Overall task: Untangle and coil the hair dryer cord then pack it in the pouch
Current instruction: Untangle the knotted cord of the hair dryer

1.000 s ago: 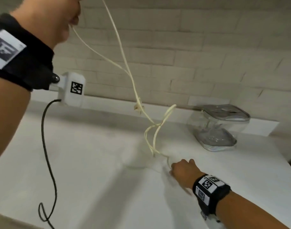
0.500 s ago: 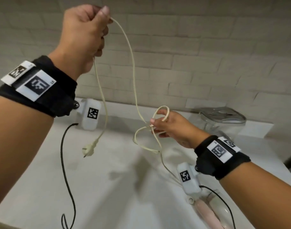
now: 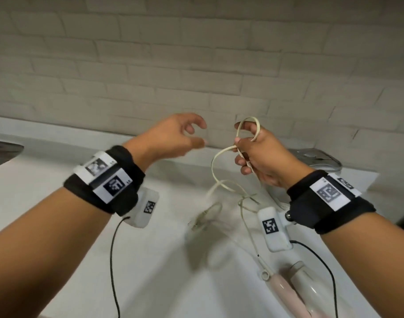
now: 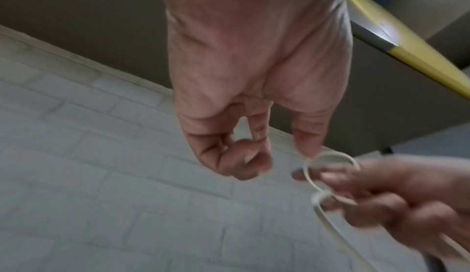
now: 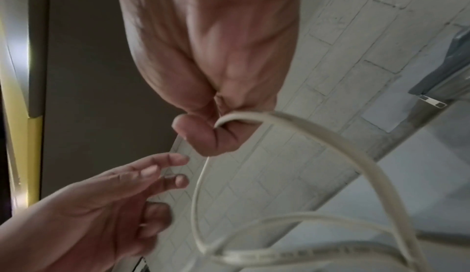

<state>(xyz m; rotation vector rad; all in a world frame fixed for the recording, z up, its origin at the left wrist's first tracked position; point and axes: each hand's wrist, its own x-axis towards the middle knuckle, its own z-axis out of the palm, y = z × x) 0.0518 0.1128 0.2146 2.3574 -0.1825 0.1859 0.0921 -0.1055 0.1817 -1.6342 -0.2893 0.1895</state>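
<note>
In the head view my right hand pinches a small loop of the cream hair dryer cord above the white counter. More loops hang from it and trail down to the pink hair dryer at the bottom right. The plug shows as a blur low over the counter. My left hand hovers just left of the loop, fingers loosely curled and empty. The right wrist view shows thumb and finger clamped on the cord. I cannot make out a pouch.
A clear lidded container stands at the back right against the brick wall. A dark object sits at the far left edge. Black wrist-camera cables hang onto the counter.
My left hand has let go of the cord's plug end and come down from high on the left to beside the right hand. The plug has dropped towards the counter.
</note>
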